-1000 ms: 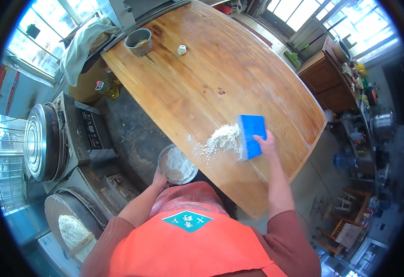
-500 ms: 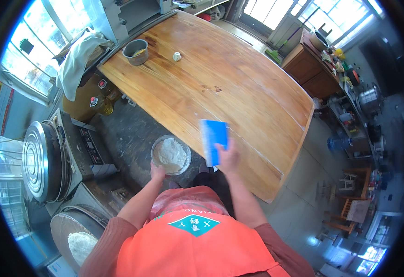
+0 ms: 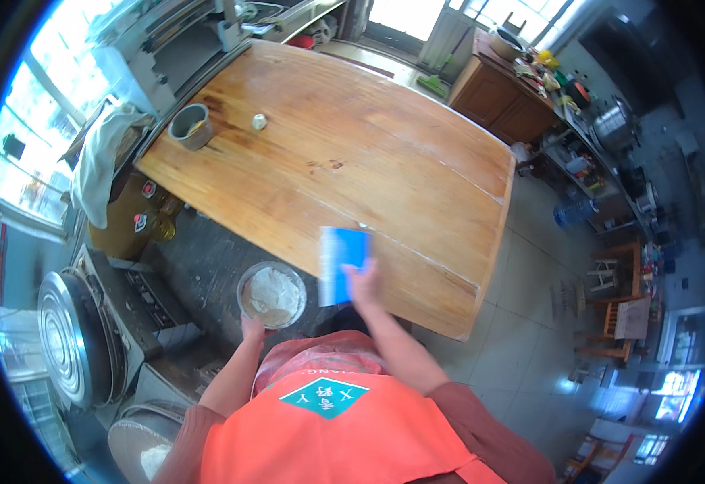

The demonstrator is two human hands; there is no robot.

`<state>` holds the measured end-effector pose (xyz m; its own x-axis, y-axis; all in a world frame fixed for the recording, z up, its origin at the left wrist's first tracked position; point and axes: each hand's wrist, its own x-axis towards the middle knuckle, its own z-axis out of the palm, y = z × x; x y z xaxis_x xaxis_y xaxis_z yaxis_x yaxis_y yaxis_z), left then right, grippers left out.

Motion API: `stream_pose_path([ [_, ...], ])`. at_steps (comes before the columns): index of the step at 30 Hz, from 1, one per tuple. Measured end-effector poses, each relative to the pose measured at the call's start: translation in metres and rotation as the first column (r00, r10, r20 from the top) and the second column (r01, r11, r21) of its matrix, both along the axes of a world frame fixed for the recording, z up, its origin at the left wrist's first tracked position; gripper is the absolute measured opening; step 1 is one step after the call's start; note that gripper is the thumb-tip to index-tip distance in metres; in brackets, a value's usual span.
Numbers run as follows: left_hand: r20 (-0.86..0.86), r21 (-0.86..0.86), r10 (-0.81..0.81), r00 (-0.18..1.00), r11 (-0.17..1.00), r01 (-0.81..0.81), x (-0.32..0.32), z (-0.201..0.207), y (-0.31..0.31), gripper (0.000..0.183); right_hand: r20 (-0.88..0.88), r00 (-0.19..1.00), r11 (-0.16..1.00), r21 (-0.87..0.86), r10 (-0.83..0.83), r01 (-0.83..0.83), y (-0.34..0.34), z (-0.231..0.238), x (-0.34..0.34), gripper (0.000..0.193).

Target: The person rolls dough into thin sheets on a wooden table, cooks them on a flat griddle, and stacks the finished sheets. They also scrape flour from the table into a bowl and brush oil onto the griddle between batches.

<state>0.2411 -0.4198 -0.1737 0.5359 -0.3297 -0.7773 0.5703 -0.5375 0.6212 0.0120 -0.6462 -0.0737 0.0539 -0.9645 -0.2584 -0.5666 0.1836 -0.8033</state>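
Observation:
My left hand [image 3: 254, 329] is closed on the rim of a round bowl [image 3: 244, 300] at the near side of the wooden table [image 3: 401, 198]. White flour [image 3: 276, 295] lies heaped inside the bowl. My right hand [image 3: 363, 285] grips a flat blue dough scraper [image 3: 352, 250] with a pale strip down its left edge. It is held upright over the table's near edge, to the right of the bowl and apart from it; motion blurs it slightly. A small white lump [image 3: 259, 122] and a grey tub [image 3: 183, 132] with something yellowish inside stand at the table's far left.
Left of me are a round metal-lidded cooker [image 3: 64, 339] and a second round pan [image 3: 131, 450] holding something white. Oil bottles [image 3: 159, 227] stand beneath the table's left side. A wooden cabinet [image 3: 493, 95] and stools [image 3: 604, 276] are off to the right.
The whole view has shifted, so table and bowl appear further left, the bowl also lower. Both hands keep their holds; the scraper stays over the table's near edge.

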Motion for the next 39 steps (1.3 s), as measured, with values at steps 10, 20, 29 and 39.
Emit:
stream_pose_path([
  [10, 0.040, 0.002, -0.019, 0.999, 1.000, 0.019, 0.019, 0.019, -0.029, 0.052, 0.073, 0.882, 0.865, -0.175, -0.465, 0.470, -0.142, -0.025, -0.257, 0.060],
  [20, 0.006, -0.007, 0.168, 0.986, 0.986, -0.168, 0.003, 0.019, -0.043, 0.051, -0.108, 0.984, 0.989, -0.009, 0.143, -0.145, -0.201, -0.012, -0.030, 0.065],
  [29, 0.002, -0.010, 0.236, 0.972, 0.972, -0.236, 0.020, 0.041, -0.059, 0.043, 0.059, 0.869, 0.859, -0.203, 0.490, -0.471, -0.108, 0.008, 0.094, 0.044],
  [39, 0.050, 0.003, 0.308, 0.950, 0.951, -0.309, 0.023, 0.041, -0.054, 0.043, -0.290, 0.748, 0.797, -0.109, -0.597, 0.593, -0.427, -0.044, -0.332, 0.083],
])
